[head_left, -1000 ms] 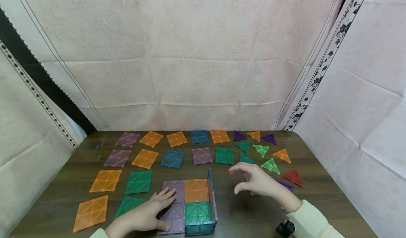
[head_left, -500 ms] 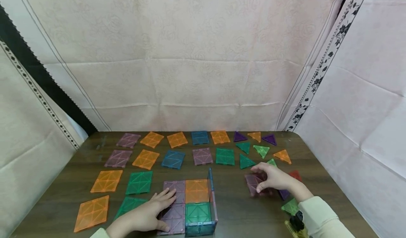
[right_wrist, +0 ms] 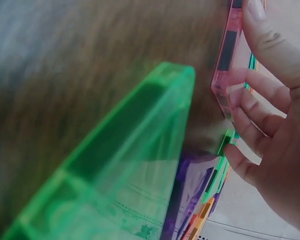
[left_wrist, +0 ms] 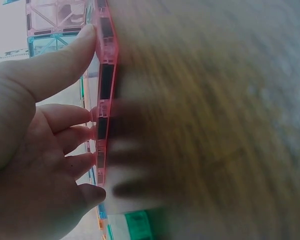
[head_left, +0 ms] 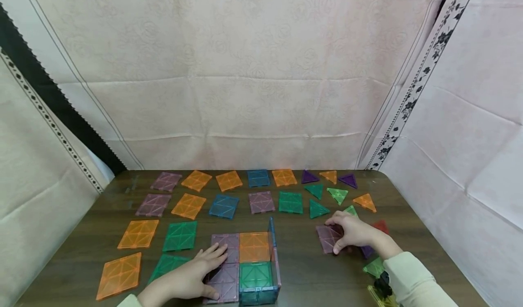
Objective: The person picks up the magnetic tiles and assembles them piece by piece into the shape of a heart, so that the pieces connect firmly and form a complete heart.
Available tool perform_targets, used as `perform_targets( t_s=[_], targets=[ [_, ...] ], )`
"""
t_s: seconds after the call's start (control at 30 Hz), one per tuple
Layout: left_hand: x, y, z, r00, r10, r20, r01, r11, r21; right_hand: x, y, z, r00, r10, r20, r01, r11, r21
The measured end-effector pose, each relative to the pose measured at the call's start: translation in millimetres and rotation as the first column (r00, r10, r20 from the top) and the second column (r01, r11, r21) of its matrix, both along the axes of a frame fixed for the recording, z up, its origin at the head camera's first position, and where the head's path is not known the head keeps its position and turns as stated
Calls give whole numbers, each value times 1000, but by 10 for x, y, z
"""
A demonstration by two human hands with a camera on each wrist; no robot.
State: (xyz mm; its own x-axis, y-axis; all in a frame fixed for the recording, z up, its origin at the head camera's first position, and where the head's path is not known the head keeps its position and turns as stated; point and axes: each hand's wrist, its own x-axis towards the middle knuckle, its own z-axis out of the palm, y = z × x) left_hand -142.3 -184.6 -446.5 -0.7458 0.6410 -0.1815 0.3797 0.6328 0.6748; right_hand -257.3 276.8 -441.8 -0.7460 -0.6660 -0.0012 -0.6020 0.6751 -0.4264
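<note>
My left hand [head_left: 196, 275] rests with spread fingers on flat purple square magnetic tiles [head_left: 229, 282], part of a two-by-two base with an orange tile [head_left: 254, 247] and a green tile [head_left: 255, 273]. Upright clear tiles border the base: a blue one [head_left: 271, 230] and a purple one [head_left: 275, 267] on its right, a blue one [head_left: 258, 295] in front. Over to the right, my right hand [head_left: 355, 231] holds a loose purple square tile [head_left: 325, 239] lying on the table, thumb and fingers at its edges. In the right wrist view this tile [right_wrist: 227, 50] looks pink; its far side is behind the fingers.
Loose square tiles, such as an orange one [head_left: 118, 276] and a green one [head_left: 180, 235], lie left and behind. Triangles, including a red one [head_left: 381, 226] and a light green one [head_left: 373, 267], surround the right forearm. A cloth wall [head_left: 261, 93] closes the table's back.
My right hand has moved right and down from above the table onto the loose purple square tile, its thumb and fingers now at the edges. The left hand has stayed in place.
</note>
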Motion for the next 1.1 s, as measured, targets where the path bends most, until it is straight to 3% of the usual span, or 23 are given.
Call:
perform_targets(
  t_s=[0.3,0.47,0.7,1.1],
  targets=[
    [4,-6,17,1000,3,5,-3,1000,1,35,-153,112,999,-46,19,46,999,7],
    [5,-9,21,1000,2,6,-2,1000,5,34,-254,201,1000,-7,16,8,999,-33],
    [6,1,13,1000,2,10,-2,1000,14,-25,-398,302,994,66,82,-53,986,-158],
    [5,-4,-4,1000,4,9,-4,1000,19,-171,-1019,476,999,18,30,-11,973,-230]
  ],
)
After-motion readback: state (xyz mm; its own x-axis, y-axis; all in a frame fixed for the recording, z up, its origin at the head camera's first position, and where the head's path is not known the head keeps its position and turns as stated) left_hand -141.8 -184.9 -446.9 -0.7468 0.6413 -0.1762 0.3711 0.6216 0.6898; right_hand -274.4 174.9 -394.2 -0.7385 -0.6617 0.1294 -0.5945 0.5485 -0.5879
